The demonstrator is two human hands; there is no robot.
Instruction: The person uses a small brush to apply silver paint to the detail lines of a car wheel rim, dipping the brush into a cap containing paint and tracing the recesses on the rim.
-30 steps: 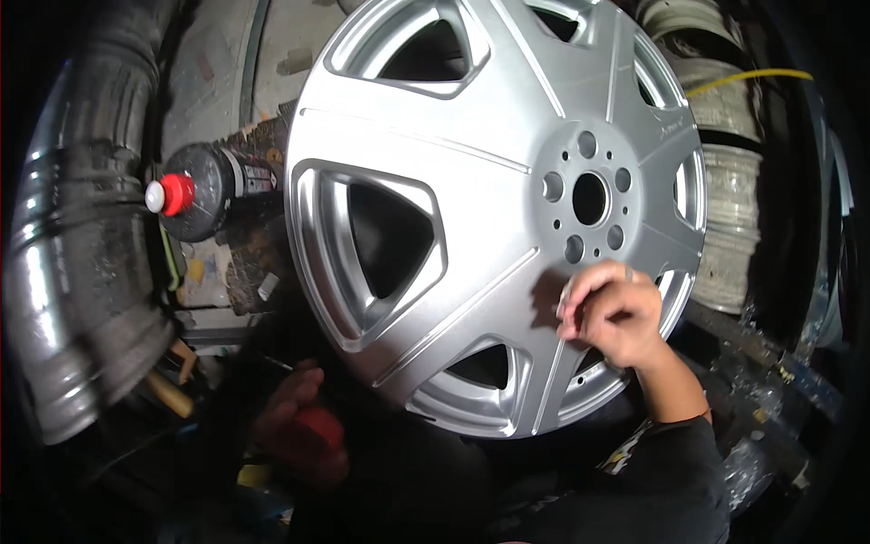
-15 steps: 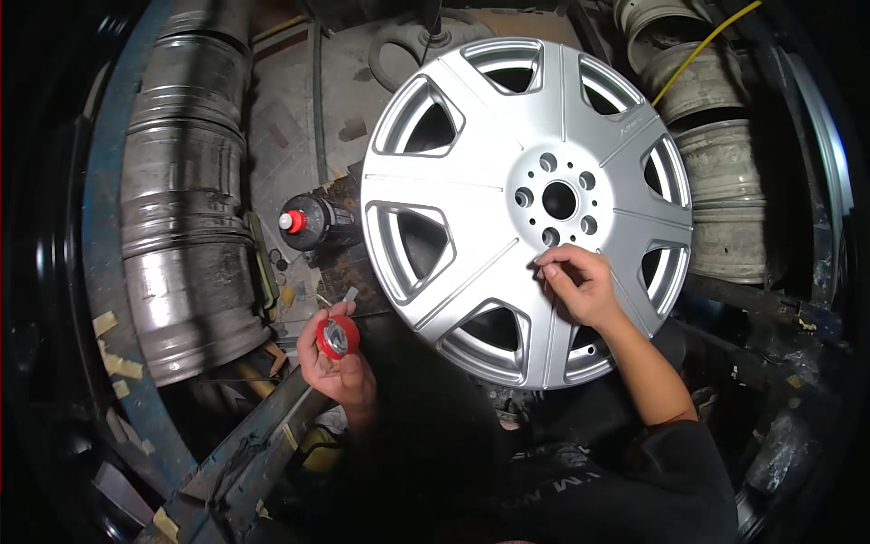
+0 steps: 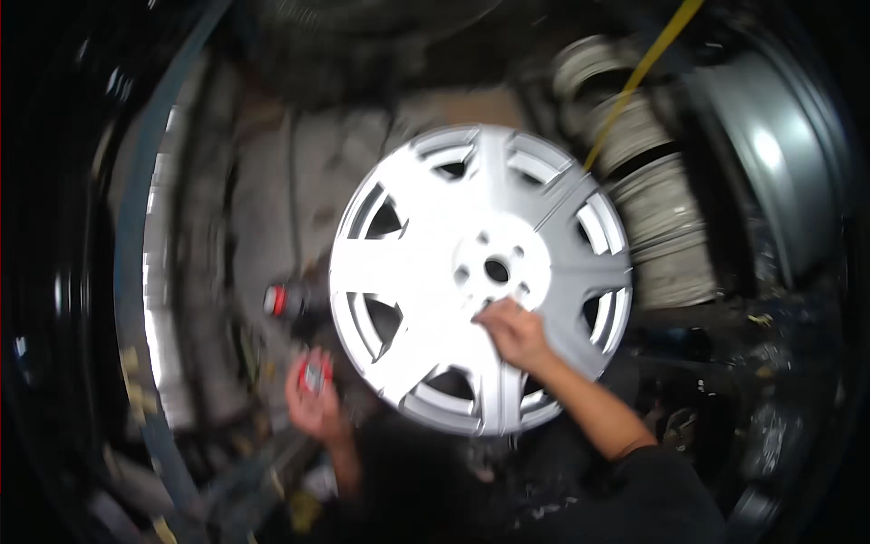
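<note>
A silver alloy wheel rim (image 3: pixel 426 272) stands upright in the middle of the blurred view, its face toward me. My right hand (image 3: pixel 512 331) rests on the rim's face just below the centre hub, fingers closed as if pinching something small that I cannot make out. My left hand (image 3: pixel 313 394) hangs lower left of the rim, apart from it, holding a small red object (image 3: pixel 314 374).
A dark bottle with a red cap (image 3: pixel 279 300) sits left of the rim. A large grey metal drum (image 3: pixel 195 272) curves along the left. Worn stacked rims (image 3: pixel 652 227) and a yellow cord (image 3: pixel 648 59) lie at the upper right.
The view has pulled back, so the rim looks smaller and the picture blurs. My right hand stays on the rim below the hub. My left hand came up into view with the red object.
</note>
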